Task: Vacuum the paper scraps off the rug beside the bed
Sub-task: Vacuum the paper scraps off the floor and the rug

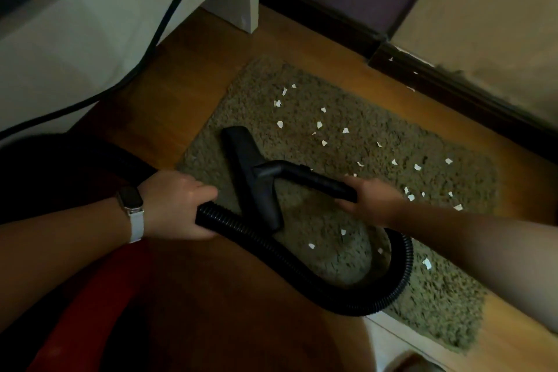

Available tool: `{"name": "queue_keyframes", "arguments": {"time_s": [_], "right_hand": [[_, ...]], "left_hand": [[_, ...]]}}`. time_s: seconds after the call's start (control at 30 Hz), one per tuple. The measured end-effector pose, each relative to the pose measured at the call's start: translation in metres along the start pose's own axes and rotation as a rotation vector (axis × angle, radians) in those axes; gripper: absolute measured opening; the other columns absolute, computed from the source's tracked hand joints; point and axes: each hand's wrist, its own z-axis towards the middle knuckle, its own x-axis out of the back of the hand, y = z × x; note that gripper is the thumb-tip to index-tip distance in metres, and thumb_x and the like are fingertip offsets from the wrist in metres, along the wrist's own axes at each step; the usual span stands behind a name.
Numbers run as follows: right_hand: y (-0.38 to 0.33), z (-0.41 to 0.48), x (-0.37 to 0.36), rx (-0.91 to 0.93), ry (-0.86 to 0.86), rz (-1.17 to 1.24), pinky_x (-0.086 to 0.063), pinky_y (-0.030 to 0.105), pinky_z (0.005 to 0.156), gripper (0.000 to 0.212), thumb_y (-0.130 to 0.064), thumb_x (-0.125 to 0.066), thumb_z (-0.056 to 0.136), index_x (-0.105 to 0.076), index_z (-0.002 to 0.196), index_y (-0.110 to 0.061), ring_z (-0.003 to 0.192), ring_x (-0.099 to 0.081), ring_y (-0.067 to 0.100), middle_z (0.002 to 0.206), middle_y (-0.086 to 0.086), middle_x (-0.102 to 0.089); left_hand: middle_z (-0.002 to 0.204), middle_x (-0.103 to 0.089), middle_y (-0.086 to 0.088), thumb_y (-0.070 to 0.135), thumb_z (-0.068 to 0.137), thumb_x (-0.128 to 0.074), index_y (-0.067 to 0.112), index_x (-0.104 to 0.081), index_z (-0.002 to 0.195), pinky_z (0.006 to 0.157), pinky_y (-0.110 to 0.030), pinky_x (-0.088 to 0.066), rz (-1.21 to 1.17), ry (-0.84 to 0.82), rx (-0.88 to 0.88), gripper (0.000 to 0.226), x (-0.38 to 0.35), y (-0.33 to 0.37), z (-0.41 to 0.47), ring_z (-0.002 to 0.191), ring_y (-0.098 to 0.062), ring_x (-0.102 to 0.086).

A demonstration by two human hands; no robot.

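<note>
Head view looks down at a shaggy olive-green rug [377, 142] lying on a wooden floor [181, 93], beside a white bed frame [90, 27]. No brand, label or writing can be read on anything here. Small white paper scraps [320, 124] are scattered over the rug, mostly across its middle and far side, with a few near the hose loop. The black floor nozzle [250, 172] rests flat on the rug's near-left part, its short rigid tube [305, 177] angling toward the right hand [367, 201], whose fingers are wrapped around the tube's end. The left hand [178, 205], with a white-strapped watch [133, 211] on its wrist, is closed around the black ribbed hose [302, 269], which curves in a loop over the rug's near edge. A black cord [169, 18] runs across the bed frame.
</note>
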Motion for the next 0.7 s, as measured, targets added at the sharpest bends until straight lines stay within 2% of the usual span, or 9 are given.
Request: {"name": "queue_keyframes", "arguments": {"time_s": [0.13, 0.3, 0.4, 0.5, 0.6, 0.7], "right_hand": [[0.015, 0.002, 0.005, -0.04, 0.033, 0.044, -0.059, 0.043, 0.07, 0.035, -0.051, -0.059, 0.09, -0.055, 0.119, -0.032, 0.071, -0.066, 0.019, 0.082, -0.002, -0.066], [0.005, -0.001, 0.006, 0.017, 0.166, -0.102, -0.059, 0.04, 0.066, 0.037, -0.057, -0.05, 0.093, -0.052, 0.118, -0.029, 0.072, -0.064, 0.02, 0.082, -0.003, -0.062], [-0.01, -0.001, 0.006, 0.128, 0.207, -0.174, -0.057, 0.034, 0.062, 0.045, -0.062, -0.041, 0.095, -0.048, 0.127, -0.032, 0.07, -0.06, 0.017, 0.085, -0.005, -0.06], [-0.017, -0.001, 0.014, 0.173, 0.194, -0.256, -0.055, 0.032, 0.061, 0.049, -0.059, -0.041, 0.097, -0.043, 0.139, -0.032, 0.072, -0.061, 0.019, 0.092, -0.002, -0.064], [-0.01, -0.006, 0.023, 0.14, 0.201, -0.278, -0.054, 0.031, 0.061, 0.053, -0.059, -0.038, 0.098, -0.033, 0.147, -0.037, 0.075, -0.064, 0.019, 0.093, -0.003, -0.064], [0.006, -0.013, 0.028, 0.071, 0.216, -0.253, -0.053, 0.028, 0.057, 0.055, -0.058, -0.039, 0.098, -0.029, 0.149, -0.041, 0.066, -0.057, 0.014, 0.082, -0.009, -0.055]], "left_hand": [[0.054, -0.054, 0.009, 0.072, 0.066, -0.057, 0.023, -0.059, 0.069, 0.039, -0.025, -0.041, -0.038, 0.109, 0.072, 0.049, 0.002, -0.001, 0.014, 0.046, -0.015, -0.055], [0.057, -0.055, 0.009, 0.081, 0.065, -0.053, 0.025, -0.059, 0.072, 0.041, -0.025, -0.041, -0.045, 0.08, 0.102, 0.056, -0.008, -0.005, 0.016, 0.049, -0.016, -0.057], [0.057, -0.055, 0.009, 0.089, 0.069, -0.037, 0.025, -0.059, 0.072, 0.04, -0.025, -0.041, -0.063, 0.079, 0.092, 0.068, -0.008, -0.009, 0.017, 0.049, -0.016, -0.057], [0.056, -0.054, 0.01, 0.09, 0.069, -0.035, 0.025, -0.059, 0.072, 0.039, -0.025, -0.04, -0.07, 0.084, 0.087, 0.069, -0.008, -0.009, 0.018, 0.048, -0.015, -0.056], [0.057, -0.055, 0.01, 0.091, 0.068, -0.033, 0.026, -0.059, 0.073, 0.041, -0.027, -0.044, -0.08, 0.072, 0.094, 0.07, -0.008, -0.009, 0.016, 0.049, -0.015, -0.057], [0.057, -0.053, 0.012, 0.092, 0.067, -0.032, 0.028, -0.058, 0.074, 0.042, -0.027, -0.045, -0.078, 0.061, 0.113, 0.07, -0.007, -0.007, 0.015, 0.05, -0.013, -0.056]]}}
